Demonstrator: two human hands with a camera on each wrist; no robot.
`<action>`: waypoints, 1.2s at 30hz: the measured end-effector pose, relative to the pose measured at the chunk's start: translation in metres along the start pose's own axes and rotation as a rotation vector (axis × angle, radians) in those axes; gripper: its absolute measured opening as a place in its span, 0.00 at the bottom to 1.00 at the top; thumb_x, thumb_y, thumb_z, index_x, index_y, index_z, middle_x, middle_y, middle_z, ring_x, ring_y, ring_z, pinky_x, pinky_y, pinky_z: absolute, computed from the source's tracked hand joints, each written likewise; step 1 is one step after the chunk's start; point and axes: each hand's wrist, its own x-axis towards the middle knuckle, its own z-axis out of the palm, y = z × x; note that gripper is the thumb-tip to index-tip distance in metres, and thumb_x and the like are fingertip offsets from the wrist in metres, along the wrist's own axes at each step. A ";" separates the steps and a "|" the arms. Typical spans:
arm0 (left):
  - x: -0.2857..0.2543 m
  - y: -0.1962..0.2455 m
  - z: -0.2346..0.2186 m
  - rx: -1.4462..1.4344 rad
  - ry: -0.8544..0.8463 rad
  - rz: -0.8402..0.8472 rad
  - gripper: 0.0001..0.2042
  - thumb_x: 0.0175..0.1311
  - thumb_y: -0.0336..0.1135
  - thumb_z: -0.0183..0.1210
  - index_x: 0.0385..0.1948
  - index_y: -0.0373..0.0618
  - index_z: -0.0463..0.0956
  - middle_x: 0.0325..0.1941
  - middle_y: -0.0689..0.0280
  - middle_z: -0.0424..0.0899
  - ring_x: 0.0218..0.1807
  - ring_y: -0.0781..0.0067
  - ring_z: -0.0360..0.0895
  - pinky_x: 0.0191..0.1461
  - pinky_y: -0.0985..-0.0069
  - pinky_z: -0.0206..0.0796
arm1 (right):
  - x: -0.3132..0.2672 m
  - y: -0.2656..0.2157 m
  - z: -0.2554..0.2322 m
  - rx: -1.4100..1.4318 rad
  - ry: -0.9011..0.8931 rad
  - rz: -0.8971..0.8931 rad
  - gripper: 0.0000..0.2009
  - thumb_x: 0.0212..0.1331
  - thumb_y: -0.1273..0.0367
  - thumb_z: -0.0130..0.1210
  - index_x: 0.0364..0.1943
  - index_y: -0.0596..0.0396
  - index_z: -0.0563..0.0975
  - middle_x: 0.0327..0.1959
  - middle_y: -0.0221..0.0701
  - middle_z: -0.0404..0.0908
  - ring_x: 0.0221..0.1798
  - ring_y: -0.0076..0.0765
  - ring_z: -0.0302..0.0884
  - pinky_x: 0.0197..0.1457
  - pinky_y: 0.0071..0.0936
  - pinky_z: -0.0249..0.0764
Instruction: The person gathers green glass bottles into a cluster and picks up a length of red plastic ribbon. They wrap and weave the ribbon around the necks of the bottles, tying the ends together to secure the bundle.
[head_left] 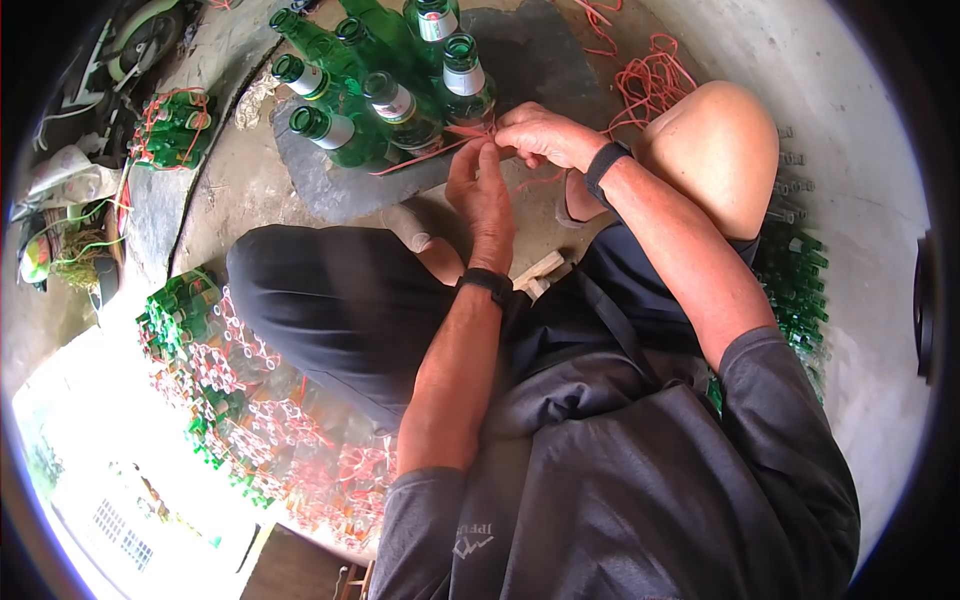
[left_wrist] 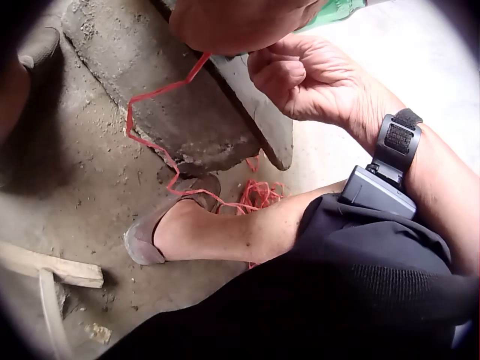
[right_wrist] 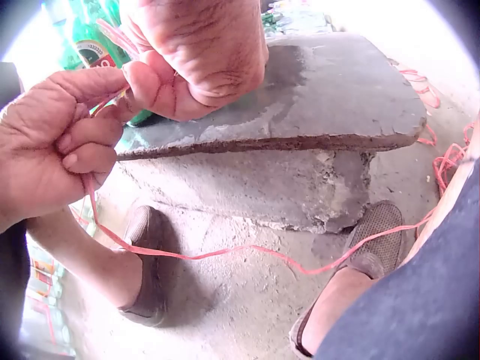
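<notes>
Several green glass bottles (head_left: pixel 392 108) stand in a cluster on a dark stone slab (head_left: pixel 320 185), with red plastic string (head_left: pixel 420 160) running low around them. My left hand (head_left: pixel 483 195) pinches the string at the cluster's near side, its lower fingers curled over the strand in the right wrist view. Right beside it, my right hand (head_left: pixel 545 135) also pinches the string, thumb and fingertips meeting the left fingertips. In the right wrist view a loose length of string (right_wrist: pixel 255 249) hangs from the left hand (right_wrist: pixel 60 142) and trails across to the right.
A tangle of red string (head_left: pixel 650 85) lies on the floor right of the slab. At left sits a tied bundle of green bottles (head_left: pixel 175 130); many more bottles (head_left: pixel 250 420) stand behind at lower left. Pieces of wood (head_left: pixel 540 272) lie between the feet. A pale wall (head_left: pixel 850 180) rises at right.
</notes>
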 end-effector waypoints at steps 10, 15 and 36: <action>0.016 -0.003 -0.006 -0.024 -0.087 -0.033 0.09 0.70 0.34 0.63 0.45 0.40 0.83 0.40 0.69 0.86 0.36 0.82 0.79 0.41 0.82 0.70 | -0.008 -0.010 0.006 -0.039 0.020 0.037 0.10 0.66 0.62 0.59 0.35 0.53 0.82 0.23 0.17 0.71 0.20 0.14 0.61 0.21 0.18 0.59; 0.019 0.005 -0.006 -0.158 -0.060 -0.349 0.08 0.65 0.34 0.68 0.41 0.44 0.83 0.28 0.76 0.79 0.17 0.91 0.60 0.18 0.84 0.47 | -0.006 -0.008 0.004 -0.125 0.012 0.005 0.10 0.66 0.64 0.58 0.40 0.56 0.83 0.25 0.19 0.73 0.19 0.15 0.65 0.21 0.19 0.62; 0.021 0.018 -0.005 -0.315 -0.070 -0.564 0.09 0.62 0.31 0.69 0.42 0.46 0.82 0.29 0.76 0.78 0.17 0.90 0.61 0.17 0.85 0.48 | -0.015 -0.014 0.001 -0.139 0.012 -0.003 0.13 0.60 0.67 0.56 0.44 0.58 0.84 0.32 0.24 0.79 0.29 0.20 0.73 0.28 0.24 0.72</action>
